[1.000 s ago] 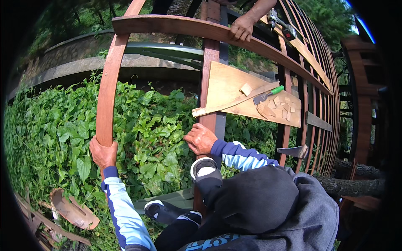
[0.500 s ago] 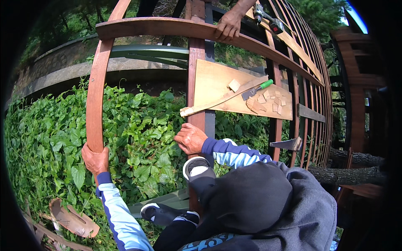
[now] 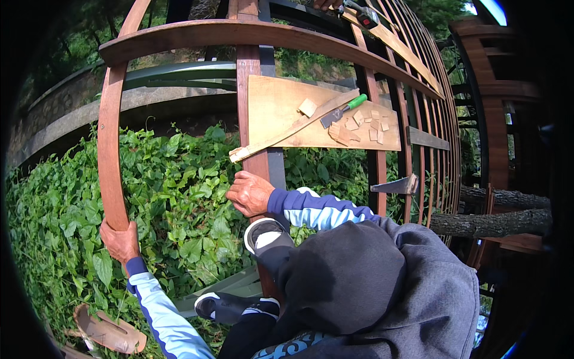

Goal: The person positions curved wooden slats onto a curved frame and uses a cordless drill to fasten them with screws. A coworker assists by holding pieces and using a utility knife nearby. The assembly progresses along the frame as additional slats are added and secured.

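My left hand [image 3: 119, 240] is closed round the near end of a long reddish-brown wooden plank [image 3: 111, 149], which runs away from me along the left side. My right hand [image 3: 250, 193] has its fingers curled over the left edge of a wooden beam [image 3: 256, 164], just above my shoe [image 3: 263, 233]. Across the far part of both lies a crosswise plank [image 3: 197, 35]. Beyond my right hand, a pale board [image 3: 281, 107] carries a thin wood strip [image 3: 269, 142], a flat-bladed tool with a green handle [image 3: 357, 102] and several wood chips [image 3: 344, 133].
At the top, another person's hand [image 3: 326, 3] is beside a cordless drill [image 3: 363, 16]. A handsaw-like blade [image 3: 391, 186] lies across the slats at right. Leafy plants [image 3: 173, 191] grow below the frame. A log [image 3: 490, 223] and a curved brown piece [image 3: 110, 329] lie farther out.
The other person's hand has left the crosswise plank and is now by the drill. My view has shifted slightly right; both my hands keep their holds.
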### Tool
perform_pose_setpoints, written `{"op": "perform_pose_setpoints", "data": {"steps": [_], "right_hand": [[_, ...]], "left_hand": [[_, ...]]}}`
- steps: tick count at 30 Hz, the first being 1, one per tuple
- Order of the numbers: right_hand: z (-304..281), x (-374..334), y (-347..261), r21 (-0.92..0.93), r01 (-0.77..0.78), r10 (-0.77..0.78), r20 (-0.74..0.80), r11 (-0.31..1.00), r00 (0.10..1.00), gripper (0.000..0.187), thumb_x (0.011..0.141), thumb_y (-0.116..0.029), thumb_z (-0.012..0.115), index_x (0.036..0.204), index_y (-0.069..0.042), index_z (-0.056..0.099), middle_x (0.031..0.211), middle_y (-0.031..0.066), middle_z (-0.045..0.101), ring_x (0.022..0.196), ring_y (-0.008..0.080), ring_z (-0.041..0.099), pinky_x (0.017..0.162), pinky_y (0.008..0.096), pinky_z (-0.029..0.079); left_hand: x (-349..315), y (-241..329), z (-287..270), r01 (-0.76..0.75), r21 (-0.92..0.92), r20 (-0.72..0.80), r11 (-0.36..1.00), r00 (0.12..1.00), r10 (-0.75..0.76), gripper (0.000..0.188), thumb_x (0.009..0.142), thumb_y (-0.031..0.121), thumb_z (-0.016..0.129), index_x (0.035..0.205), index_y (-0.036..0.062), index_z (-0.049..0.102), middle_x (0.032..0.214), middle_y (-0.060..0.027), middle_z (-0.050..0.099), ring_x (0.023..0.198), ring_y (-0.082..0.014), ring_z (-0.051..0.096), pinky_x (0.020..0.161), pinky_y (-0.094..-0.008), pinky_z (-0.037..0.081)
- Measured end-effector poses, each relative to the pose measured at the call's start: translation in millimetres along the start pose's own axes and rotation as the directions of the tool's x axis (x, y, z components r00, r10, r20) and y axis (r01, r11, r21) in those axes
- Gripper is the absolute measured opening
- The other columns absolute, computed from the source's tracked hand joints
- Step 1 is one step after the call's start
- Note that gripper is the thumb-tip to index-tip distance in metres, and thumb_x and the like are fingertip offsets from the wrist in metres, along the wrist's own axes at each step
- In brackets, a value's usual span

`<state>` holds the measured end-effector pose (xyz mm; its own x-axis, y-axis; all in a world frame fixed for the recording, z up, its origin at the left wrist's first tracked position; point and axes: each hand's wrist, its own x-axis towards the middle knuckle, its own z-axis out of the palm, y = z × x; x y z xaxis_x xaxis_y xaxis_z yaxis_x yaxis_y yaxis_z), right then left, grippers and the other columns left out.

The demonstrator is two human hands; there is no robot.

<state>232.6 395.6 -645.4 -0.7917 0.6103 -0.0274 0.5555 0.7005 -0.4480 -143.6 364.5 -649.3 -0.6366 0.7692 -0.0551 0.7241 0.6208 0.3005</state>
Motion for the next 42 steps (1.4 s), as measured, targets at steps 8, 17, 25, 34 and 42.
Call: {"op": "perform_pose_setpoints", "data": {"steps": [8,17,25,34,42], "right_hand": [[-1,1,0,-0.003,-0.011,0.011,0.021,1.000,1.000,0.017,0.073,-0.015,0.067,0.087,-0.008,0.061,0.076,0.0075,0.060,0.080,0.0249,0.060,0.093,0.0390,0.042],[0,0,1,-0.015,0.022,-0.023,-0.027,1.000,0.999,0.013,0.072,-0.017,0.067,0.079,-0.009,0.060,0.072,0.0075,0.060,0.077,0.0250,0.060,0.091,0.0382,0.041],[2,-5,1,-0.035,-0.002,0.002,-0.024,0.999,1.000,0.014,0.073,-0.018,0.066,0.082,-0.008,0.061,0.074,0.0078,0.061,0.078,0.0253,0.060,0.093,0.0391,0.040],[-11,8,-7,-0.033,0.020,-0.020,-0.009,0.999,1.000,0.019,0.073,-0.013,0.066,0.090,-0.007,0.064,0.080,0.0079,0.064,0.080,0.0245,0.062,0.091,0.0395,0.043],[-6,6,-4,-0.029,0.031,-0.031,0.004,0.999,1.000,0.021,0.071,-0.011,0.067,0.091,-0.006,0.063,0.077,0.0098,0.064,0.078,0.0267,0.061,0.090,0.0403,0.043]], "left_hand": [[2,-2,2,-0.045,0.003,-0.032,0.999,0.999,0.045,0.068,0.059,0.025,0.076,0.121,0.0083,0.054,0.118,-0.0126,0.057,0.109,-0.0337,0.056,0.093,-0.0450,0.047],[5,-10,10,-0.017,0.029,0.005,0.999,1.000,0.017,0.069,0.061,0.028,0.077,0.124,0.0090,0.054,0.121,-0.0126,0.057,0.110,-0.0334,0.057,0.094,-0.0441,0.047],[3,-5,5,-0.016,0.042,0.012,0.999,1.000,0.015,0.066,0.062,0.029,0.076,0.122,0.0088,0.055,0.121,-0.0123,0.058,0.108,-0.0334,0.058,0.092,-0.0446,0.047],[-2,-2,2,-0.085,-0.072,-0.074,0.994,0.994,0.080,0.063,0.055,0.023,0.076,0.111,0.0062,0.053,0.104,-0.0140,0.056,0.103,-0.0343,0.055,0.090,-0.0433,0.047],[-3,-4,2,-0.113,-0.082,-0.097,0.990,0.990,0.105,0.064,0.055,0.024,0.077,0.111,0.0037,0.053,0.105,-0.0140,0.055,0.101,-0.0332,0.055,0.089,-0.0416,0.047]]}}
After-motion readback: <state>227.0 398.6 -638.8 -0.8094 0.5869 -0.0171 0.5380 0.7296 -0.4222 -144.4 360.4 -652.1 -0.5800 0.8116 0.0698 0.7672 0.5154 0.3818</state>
